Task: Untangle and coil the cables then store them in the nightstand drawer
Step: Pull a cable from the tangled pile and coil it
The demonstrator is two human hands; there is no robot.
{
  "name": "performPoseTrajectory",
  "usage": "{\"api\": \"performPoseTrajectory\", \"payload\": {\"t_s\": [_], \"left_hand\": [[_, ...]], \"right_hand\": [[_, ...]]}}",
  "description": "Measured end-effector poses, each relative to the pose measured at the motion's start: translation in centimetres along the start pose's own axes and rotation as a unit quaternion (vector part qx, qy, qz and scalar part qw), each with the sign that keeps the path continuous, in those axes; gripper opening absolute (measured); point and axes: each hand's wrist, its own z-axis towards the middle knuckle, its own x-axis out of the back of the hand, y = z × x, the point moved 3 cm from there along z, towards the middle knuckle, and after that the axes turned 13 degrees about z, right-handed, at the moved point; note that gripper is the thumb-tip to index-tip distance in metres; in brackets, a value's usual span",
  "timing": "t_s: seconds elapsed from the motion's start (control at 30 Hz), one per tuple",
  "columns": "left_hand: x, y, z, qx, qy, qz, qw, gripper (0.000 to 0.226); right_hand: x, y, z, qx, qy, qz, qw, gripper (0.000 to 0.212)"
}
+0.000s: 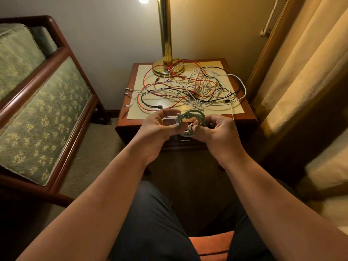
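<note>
Head cam: you've got a pale coiled cable (190, 120) held up between both hands, right over the nightstand's (244, 117) front edge. Your left hand (157, 128) pinches the coil's left side, and your right hand (216, 133) is curled round its right side. The other cables (188, 87), red, white and black, lie tangled across the top, reaching the lamp base (168, 69) at the back edge.

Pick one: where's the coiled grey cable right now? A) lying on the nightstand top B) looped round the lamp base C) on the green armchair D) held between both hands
D: the left hand and the right hand both grip the coiled cable in front of the nightstand, apart from the tangle lying on its top.
</note>
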Motion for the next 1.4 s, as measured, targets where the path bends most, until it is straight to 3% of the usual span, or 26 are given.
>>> {"api": "performPoseTrajectory", "payload": {"t_s": [0.13,0.23,0.3,0.37,0.47,0.57,0.63,0.73,0.9,0.93,1.07,1.27,1.33,1.4], "left_hand": [[-0.3,-0.3,0.1,0.001,-0.059,-0.051,0.997,0.048],[-0.2,-0.3,0.1,0.007,-0.141,-0.122,0.982,0.07],[0.2,-0.1,0.1,0.004,-0.179,-0.142,0.974,0.066],[0.5,0.0,0.2,0.007,-0.174,-0.142,0.974,0.052],[0.4,0.3,0.2,0.019,-0.101,-0.112,0.988,0.037],[0.5,0.4,0.1,0.021,-0.013,-0.021,1.0,0.043],[0.7,0.9,-0.1,-0.03,0.035,0.102,0.994,0.038],[0.3,2.0,-0.6,-0.126,0.08,0.299,0.943,0.036],[-0.6,2.4,-1.1,-0.12,0.193,0.468,0.854,0.02],[-0.6,2.2,-1.0,-0.103,0.192,0.468,0.856,0.018],[-0.5,1.2,-1.0,-0.033,0.147,0.342,0.927,0.017],[-0.7,1.3,-1.0,-0.047,0.136,0.324,0.935,0.011],[-0.4,1.6,-1.1,-0.042,0.115,0.314,0.942,0.011],[-0.1,2.1,-1.1,-0.036,0.081,0.3,0.95,0.011]], "right_hand": [[-0.3,-0.4,-0.3,-0.109,-0.005,0.197,0.974,0.021],[-0.5,-0.8,-0.6,-0.133,-0.018,0.251,0.959,0.034],[-0.6,-1.0,-0.7,-0.134,-0.028,0.269,0.953,0.031],[-0.6,-1.0,-0.7,-0.141,-0.028,0.284,0.948,0.029],[-0.6,-0.8,-0.6,-0.155,-0.017,0.287,0.945,0.025],[-0.6,-0.5,-0.7,-0.171,0.005,0.276,0.946,0.019],[-0.4,-0.5,-0.8,-0.183,0.016,0.273,0.944,0.017],[-0.3,-0.4,-0.9,-0.193,0.024,0.267,0.944,0.013],[-0.5,0.0,-0.8,-0.171,0.051,0.23,0.957,0.009],[-0.5,0.1,-0.8,-0.167,0.055,0.224,0.959,0.009],[-0.1,0.3,-0.6,-0.158,0.043,0.204,0.965,0.01],[1.2,-0.4,0.4,-0.225,-0.046,0.154,0.961,0.019],[1.8,-0.6,0.5,-0.238,-0.098,0.083,0.963,0.027],[2.0,-0.7,0.5,-0.203,-0.133,-0.025,0.97,0.021]]}}
